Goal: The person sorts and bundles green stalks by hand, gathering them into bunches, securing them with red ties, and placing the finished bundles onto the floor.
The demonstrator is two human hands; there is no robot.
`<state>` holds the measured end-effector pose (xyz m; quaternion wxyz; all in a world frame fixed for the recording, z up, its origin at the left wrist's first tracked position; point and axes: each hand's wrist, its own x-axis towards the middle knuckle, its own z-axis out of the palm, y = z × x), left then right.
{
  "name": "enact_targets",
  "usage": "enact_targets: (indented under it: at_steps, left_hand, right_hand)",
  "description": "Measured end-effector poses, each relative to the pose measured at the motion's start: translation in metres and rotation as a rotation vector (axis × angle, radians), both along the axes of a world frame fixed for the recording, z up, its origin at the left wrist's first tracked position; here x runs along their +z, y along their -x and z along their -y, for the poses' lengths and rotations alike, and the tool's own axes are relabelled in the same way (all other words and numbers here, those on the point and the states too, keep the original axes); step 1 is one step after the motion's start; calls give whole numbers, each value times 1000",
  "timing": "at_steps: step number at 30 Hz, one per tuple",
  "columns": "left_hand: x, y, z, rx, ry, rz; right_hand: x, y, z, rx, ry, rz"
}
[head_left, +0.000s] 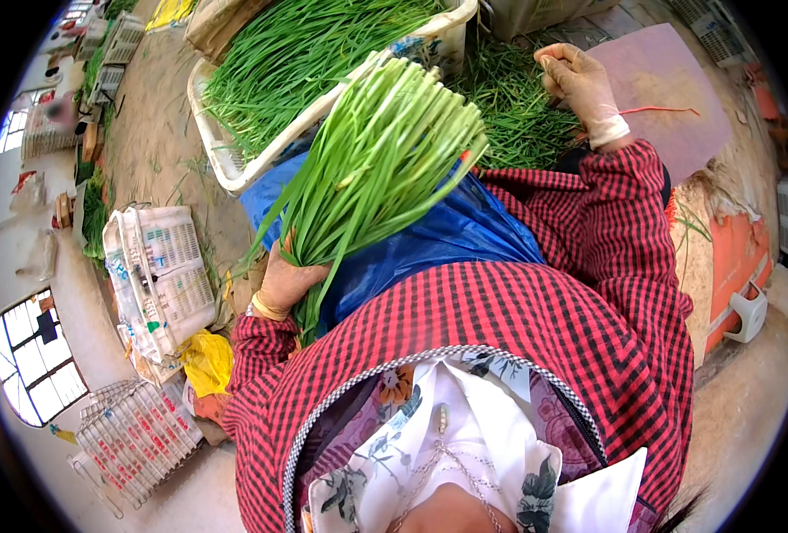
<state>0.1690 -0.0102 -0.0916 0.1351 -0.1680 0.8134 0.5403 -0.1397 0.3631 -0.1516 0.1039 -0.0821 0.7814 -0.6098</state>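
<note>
My gloved left hand (289, 277) is wrapped round the leafy part of a thick bunch of garlic chives (385, 151). The pale cut stem ends point up and to the right, above a blue plastic sheet (394, 253) on my lap. A bit of red shows at the bunch's right edge. My gloved right hand (580, 84) is raised right of the bunch, over loose green trimmings (522, 111), fingers curled in a pinch. Whatever they may hold is too small to tell. Beside that wrist a thin red tie (665, 110) lies across a pinkish board (687, 80).
A white plastic crate (205, 115) full of chives stands just ahead. White baskets (167, 266) and a yellow bag (205, 362) are at left, with stacked crates (136, 435) behind. An orange-red stool-like block (733, 266) stands at right. More crates and greens line the far left.
</note>
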Motion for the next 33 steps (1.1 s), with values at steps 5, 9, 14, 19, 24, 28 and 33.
enact_targets:
  at_steps: [5, 9, 14, 19, 24, 28, 33]
  left_hand:
    - [-8, -1, -2, 55, 71, 2]
    - [-5, 8, -13, 28, 113, -68]
    - [-3, 5, -23, 153, 57, -120]
    - [-5, 10, -22, 43, 136, -153]
    - [-5, 11, -24, -143, 455, -273]
    - [-1, 13, -31, 5, 353, -234]
    - [-3, 13, -38, 161, 134, -226]
  right_hand:
    - [57, -44, 48, 219, 253, -451]
    - [53, -59, 75, 324, -29, -879]
    - [41, -71, 73, 275, -157, -836]
    - [35, -74, 76, 318, -382, -820]
    - [29, -73, 75, 303, -209, -784]
    - [31, -73, 73, 161, -141, -787]
    - [27, -77, 74, 173, -245, -764]
